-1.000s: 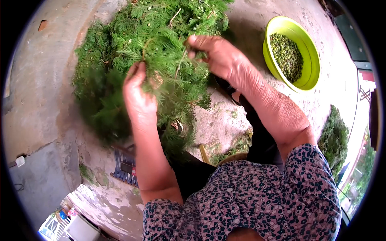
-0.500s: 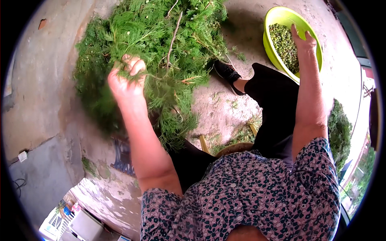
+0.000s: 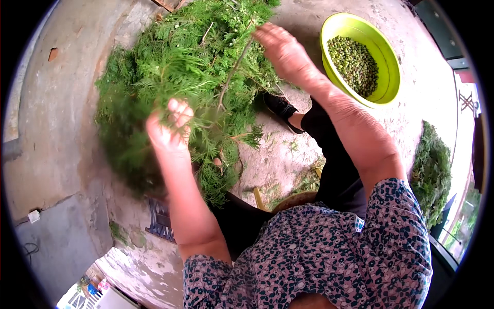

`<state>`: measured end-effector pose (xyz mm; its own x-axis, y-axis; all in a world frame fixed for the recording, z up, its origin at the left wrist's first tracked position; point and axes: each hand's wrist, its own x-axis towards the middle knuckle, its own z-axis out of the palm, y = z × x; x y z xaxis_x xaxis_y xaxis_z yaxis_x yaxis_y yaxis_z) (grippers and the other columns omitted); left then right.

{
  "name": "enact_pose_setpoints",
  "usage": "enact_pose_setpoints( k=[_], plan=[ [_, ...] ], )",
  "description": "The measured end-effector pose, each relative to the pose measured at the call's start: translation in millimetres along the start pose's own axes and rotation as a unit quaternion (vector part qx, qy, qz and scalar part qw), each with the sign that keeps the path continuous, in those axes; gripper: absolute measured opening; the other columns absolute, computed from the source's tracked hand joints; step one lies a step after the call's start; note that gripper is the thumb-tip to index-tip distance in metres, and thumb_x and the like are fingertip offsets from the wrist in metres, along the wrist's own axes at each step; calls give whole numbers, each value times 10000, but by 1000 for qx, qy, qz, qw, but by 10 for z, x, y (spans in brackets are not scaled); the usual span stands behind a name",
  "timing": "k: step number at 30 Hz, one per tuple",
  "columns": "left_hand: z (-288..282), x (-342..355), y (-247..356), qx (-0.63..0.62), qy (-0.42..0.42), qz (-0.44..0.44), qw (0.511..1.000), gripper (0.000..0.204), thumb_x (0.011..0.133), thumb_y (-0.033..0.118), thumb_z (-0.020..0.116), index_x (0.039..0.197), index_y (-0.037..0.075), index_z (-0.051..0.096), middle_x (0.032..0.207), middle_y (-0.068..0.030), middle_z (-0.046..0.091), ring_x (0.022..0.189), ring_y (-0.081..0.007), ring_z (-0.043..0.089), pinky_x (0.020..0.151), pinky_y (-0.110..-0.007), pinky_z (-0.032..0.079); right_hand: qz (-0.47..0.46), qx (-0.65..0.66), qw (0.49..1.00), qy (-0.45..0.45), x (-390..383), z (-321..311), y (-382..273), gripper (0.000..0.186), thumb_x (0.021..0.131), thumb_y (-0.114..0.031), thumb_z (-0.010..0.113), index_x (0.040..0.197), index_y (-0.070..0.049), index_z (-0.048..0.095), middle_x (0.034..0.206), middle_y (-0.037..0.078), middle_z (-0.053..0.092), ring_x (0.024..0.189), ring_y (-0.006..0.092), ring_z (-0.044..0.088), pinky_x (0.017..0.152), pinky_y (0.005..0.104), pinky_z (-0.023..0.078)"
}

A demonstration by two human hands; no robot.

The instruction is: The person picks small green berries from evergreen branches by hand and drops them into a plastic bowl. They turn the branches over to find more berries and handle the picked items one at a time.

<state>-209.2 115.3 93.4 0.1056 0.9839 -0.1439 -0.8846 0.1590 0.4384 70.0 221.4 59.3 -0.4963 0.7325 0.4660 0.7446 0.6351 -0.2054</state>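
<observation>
My left hand [image 3: 170,129] is raised and closed around the lower part of a feathery green branch [image 3: 206,110]. A thin bare stem [image 3: 234,69] runs up from it. My right hand [image 3: 283,49] reaches across from the right, its fingertips closed on the stem's upper end. Behind both hands, a big heap of the same green branches [image 3: 154,67] lies on the concrete ground. To the right of my right hand stands a yellow-green plastic bowl [image 3: 392,77] holding small green seeds [image 3: 355,59].
My black shoe [image 3: 280,105] and dark trouser leg [image 3: 334,165] stretch out below the right arm. A second, smaller heap of greenery [image 3: 432,170] lies at the right. Green scraps litter the ground by a wooden seat edge [image 3: 260,198]. A grey step [image 3: 56,242] sits lower left.
My right hand has come back from the yellow-green bowl to the stem's top. My left hand has stayed on the branch, dropping slightly lower in view.
</observation>
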Motion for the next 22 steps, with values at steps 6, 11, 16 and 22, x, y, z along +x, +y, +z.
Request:
enact_pose_setpoints(
  k=[6,11,16,22],
  plan=[
    [125,-45,-41,-93,-64,-91,989,147,848,60,439,923,-64,462,725,-107,462,508,-146,376,475,-247,366,-79,-101,978,-167,-213,124,-364,401,767,-64,526,1167,-89,509,1209,92,501,1235,231,359,1033,472,256],
    [89,41,21,78,216,90,969,211,784,203,651,866,32,558,893,-101,586,884,-249,563,798,-372,457,-48,81,965,-245,-557,54,-277,239,775,-100,566,1012,-90,600,849,91,616,941,273,548,813,414,405],
    [-242,-213,337,217,318,264,885,385,845,203,594,1160,2,500,1130,-125,564,1069,-238,522,924,-358,412,4,200,944,-261,-968,-61,-212,205,808,-208,541,951,-90,629,803,102,616,749,291,597,654,371,471],
    [-177,-463,-23,260,336,185,886,347,839,188,597,1135,20,528,1044,-122,603,973,-223,569,905,-356,432,165,223,934,-226,-1257,-69,-413,257,740,-284,654,895,-79,640,825,131,630,772,286,609,673,361,479]
  ],
)
